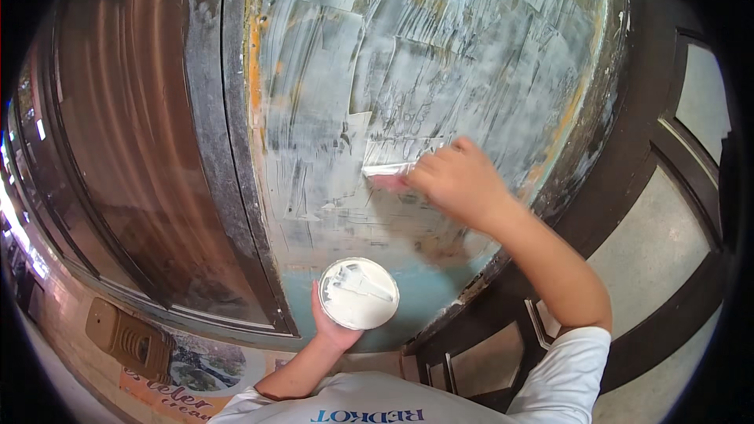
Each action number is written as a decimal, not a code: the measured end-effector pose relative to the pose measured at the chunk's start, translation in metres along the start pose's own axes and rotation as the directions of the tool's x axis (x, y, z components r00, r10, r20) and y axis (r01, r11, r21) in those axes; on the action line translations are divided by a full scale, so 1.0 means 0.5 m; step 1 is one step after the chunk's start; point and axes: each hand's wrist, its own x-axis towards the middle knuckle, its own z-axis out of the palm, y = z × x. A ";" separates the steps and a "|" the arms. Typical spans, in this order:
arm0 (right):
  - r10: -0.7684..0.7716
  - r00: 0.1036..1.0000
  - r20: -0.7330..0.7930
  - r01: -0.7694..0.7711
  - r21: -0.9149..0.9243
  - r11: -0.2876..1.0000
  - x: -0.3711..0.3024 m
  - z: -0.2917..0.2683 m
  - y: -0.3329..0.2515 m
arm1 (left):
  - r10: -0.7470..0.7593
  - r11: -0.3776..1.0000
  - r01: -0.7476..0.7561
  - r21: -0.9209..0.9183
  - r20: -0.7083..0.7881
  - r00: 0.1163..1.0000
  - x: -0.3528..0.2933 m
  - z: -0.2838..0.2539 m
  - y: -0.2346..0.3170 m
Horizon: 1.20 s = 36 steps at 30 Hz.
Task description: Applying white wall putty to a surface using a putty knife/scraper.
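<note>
In front of me is a wall panel streaked with white and grey filler, its lower strip bare teal. My right hand grips a putty knife with a pale blade edge and a reddish part, held against the middle of the panel. Its handle is mostly hidden by my fingers, and the hand is slightly blurred. Lower down, my left hand supports a round tub of white filler from beneath and the side. The filler's surface is scooped and uneven.
Brown window glass in a dark frame stands to the left. At the right is a dark wooden door with pale panes. A brown plastic stool sits at lower left, beside a printed banner.
</note>
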 end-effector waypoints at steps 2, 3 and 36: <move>0.146 0.966 0.214 -0.174 0.118 0.978 0.034 -0.043 0.045 | -0.003 1.000 0.003 -0.004 -0.007 1.000 -0.001 0.001 -0.002; 0.195 0.956 0.220 -0.215 0.071 0.974 0.054 -0.055 0.075 | -0.002 1.000 0.002 -0.003 0.014 1.000 -0.002 0.005 -0.004; 0.286 0.934 -0.214 -0.333 -0.233 0.914 0.222 -0.237 0.386 | 0.013 1.000 -0.014 0.024 0.054 0.998 -0.018 0.017 0.000</move>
